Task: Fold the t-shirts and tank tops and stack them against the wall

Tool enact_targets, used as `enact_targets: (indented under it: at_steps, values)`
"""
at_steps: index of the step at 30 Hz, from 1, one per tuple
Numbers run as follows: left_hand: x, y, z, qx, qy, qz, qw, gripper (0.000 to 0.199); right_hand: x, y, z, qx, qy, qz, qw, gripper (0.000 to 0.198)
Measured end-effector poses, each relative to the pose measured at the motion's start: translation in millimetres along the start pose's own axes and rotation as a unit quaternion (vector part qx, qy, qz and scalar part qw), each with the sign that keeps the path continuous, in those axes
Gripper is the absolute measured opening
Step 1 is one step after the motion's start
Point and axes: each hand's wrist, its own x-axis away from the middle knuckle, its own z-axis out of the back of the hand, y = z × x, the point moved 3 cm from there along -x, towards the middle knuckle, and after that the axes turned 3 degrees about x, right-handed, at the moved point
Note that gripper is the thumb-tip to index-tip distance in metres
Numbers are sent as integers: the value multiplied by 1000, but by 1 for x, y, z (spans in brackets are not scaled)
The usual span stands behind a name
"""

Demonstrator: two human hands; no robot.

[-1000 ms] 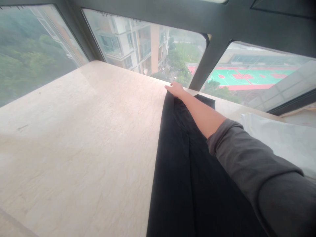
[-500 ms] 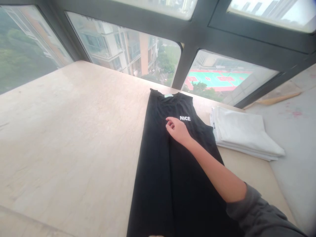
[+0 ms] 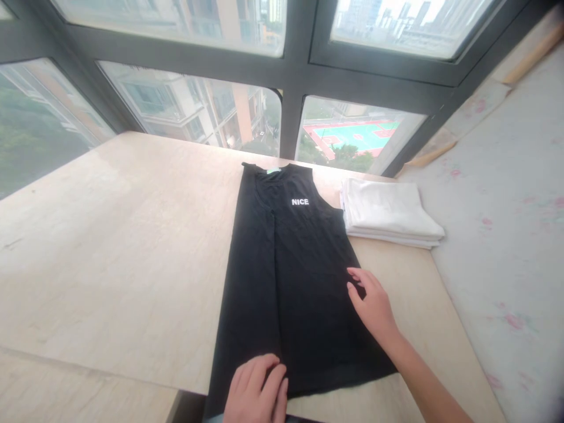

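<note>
A black sleeveless shirt (image 3: 308, 282) with white "NICE" lettering lies on the pale stone sill, its left side folded inward over the front. My left hand (image 3: 256, 390) rests on the lower part of the fold near the hem, fingers slightly bent and laid on the cloth. Over the shirt's right side is my right hand (image 3: 372, 302), thumb and fingers apart with nothing between them. Whether its fingertips touch the cloth I cannot tell.
A stack of folded white cloth (image 3: 383, 211) lies right of the shirt, near the flowered wall (image 3: 506, 247). Behind the stone sill (image 3: 132, 247) stand grey-framed windows (image 3: 295, 76). The sill's front edge shows at the lower left.
My right hand has moved from near the neckline down to the shirt's right side. My left hand, barely visible before, now shows on the lower fold. The view has shifted to the right.
</note>
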Motion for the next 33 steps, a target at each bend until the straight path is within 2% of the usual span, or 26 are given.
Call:
enact_targets:
  at_steps: [2, 4, 8, 10, 12, 15, 18, 22, 24, 26, 30, 33]
  values:
    - [-11, 3, -1, -44, 12, -5, 999, 30, 21, 19, 14, 38, 25, -12, 999, 36]
    - [-18, 3, -7, -94, -9, 16, 995, 44, 42, 32, 25, 60, 35, -33, 997, 39]
    - [-21, -9, -17, -150, -50, 50, 986, 63, 77, 43, 33, 86, 5, -96, 992, 41]
    - [-18, -18, -17, -160, -63, 45, 984, 66, 87, 38, 29, 97, -20, -97, 990, 42]
    - [-16, -29, -12, -169, -71, 42, 982, 66, 91, 29, 22, 101, -28, -67, 992, 45]
    - [-14, -47, -1, -179, -74, 30, 981, 66, 90, 11, 10, 98, -31, -20, 995, 49]
    - [-14, -61, 9, -183, -80, 17, 980, 64, 90, -2, 2, 90, -42, -5, 995, 53]
    - [-13, -64, 16, -183, -71, 19, 980, 60, 106, -10, 1, 85, -55, 6, 995, 57]
    - [-13, -54, 15, -172, -50, 23, 983, 53, 122, -10, 2, 89, -57, 16, 994, 58]
    - [-14, -33, 10, -145, -33, 15, 989, 44, 139, -7, 4, 97, -54, 26, 993, 57]
    - [-18, 31, -15, -34, -25, -38, 998, 36, 159, 0, 12, 92, -60, 72, 991, 52]
    - [-24, 80, -43, 41, -69, -73, 994, 31, 151, 10, 20, 61, -94, 75, 991, 39]
